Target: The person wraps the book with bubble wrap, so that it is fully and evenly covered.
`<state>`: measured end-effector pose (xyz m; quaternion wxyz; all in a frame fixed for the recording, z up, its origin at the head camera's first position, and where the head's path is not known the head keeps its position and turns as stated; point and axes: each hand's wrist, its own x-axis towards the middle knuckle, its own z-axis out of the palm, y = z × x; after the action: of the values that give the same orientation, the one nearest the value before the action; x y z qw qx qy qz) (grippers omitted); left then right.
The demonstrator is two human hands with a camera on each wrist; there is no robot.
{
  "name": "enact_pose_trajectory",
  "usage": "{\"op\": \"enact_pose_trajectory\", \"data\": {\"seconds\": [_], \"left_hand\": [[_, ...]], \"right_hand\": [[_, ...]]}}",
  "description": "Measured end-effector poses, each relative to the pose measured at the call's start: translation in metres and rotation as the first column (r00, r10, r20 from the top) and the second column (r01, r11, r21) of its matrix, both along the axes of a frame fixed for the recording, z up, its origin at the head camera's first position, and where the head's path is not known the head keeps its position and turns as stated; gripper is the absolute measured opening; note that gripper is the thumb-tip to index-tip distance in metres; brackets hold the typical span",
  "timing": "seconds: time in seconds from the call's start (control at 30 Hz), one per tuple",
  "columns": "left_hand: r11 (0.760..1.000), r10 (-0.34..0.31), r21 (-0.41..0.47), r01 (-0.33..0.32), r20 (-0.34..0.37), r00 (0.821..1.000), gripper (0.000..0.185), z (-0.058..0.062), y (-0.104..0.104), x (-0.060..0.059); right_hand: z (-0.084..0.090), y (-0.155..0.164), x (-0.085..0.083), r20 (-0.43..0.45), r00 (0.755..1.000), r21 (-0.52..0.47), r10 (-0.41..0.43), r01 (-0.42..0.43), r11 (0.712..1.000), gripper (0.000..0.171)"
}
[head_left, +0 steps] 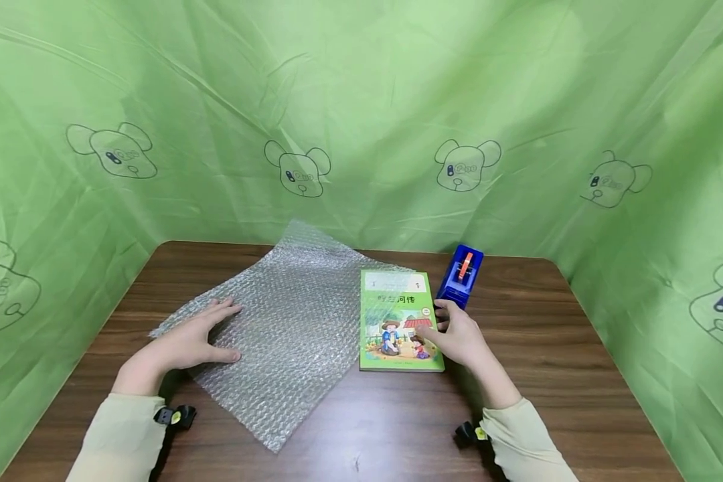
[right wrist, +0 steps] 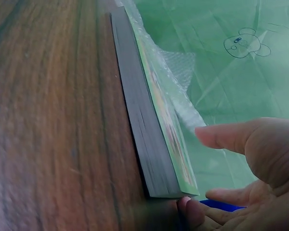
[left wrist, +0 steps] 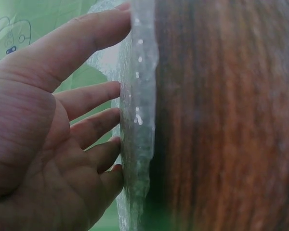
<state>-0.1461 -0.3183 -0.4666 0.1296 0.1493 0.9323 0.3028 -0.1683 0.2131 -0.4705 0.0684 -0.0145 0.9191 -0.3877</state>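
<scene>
A sheet of bubble wrap [head_left: 289,314] lies spread on the table. My left hand [head_left: 195,341] rests on its left side, thumb and fingers spread; in the left wrist view the fingertips [left wrist: 116,115] are right at the sheet's surface. A green picture-covered book [head_left: 391,288] lies face up, overlapping the sheet's right part. My right hand [head_left: 460,338] is at the book's right edge. In the right wrist view its thumb stands out over the cover and a fingertip [right wrist: 195,211] is close by the corner of the page block, with no grip on the book.
Behind the book to the right, a blue tape dispenser-like box [head_left: 454,291] with an orange part stands on the brown wooden table [head_left: 536,348]. Green cloth [head_left: 373,120] with bear-head drawings hangs around the table's back and sides.
</scene>
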Motion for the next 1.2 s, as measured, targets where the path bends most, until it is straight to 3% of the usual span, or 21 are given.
{"op": "enact_pose_trajectory", "data": {"seconds": [0.33,0.6,1.0,1.2], "left_hand": [[1.0,-0.002,0.017,0.002,0.013,1.0,0.106,0.0,0.002,-0.001],[0.999,0.002,0.034,-0.003,0.026,1.0,0.105,0.002,0.001,0.0],[0.999,-0.001,0.042,0.0,0.025,1.0,0.105,0.001,0.001,-0.001],[0.999,-0.003,0.045,0.002,0.022,1.0,0.106,0.0,0.001,-0.001]], "right_hand": [[-0.005,-0.011,0.005,0.002,0.998,0.046,-0.057,0.057,0.997,0.109],[-0.005,-0.02,0.004,-0.02,0.998,0.086,-0.066,0.067,0.994,0.106],[-0.004,-0.023,0.005,0.063,0.988,0.037,-0.14,0.138,0.99,0.119],[-0.004,-0.021,0.005,0.08,0.986,0.049,-0.149,0.145,0.988,0.117]]}}
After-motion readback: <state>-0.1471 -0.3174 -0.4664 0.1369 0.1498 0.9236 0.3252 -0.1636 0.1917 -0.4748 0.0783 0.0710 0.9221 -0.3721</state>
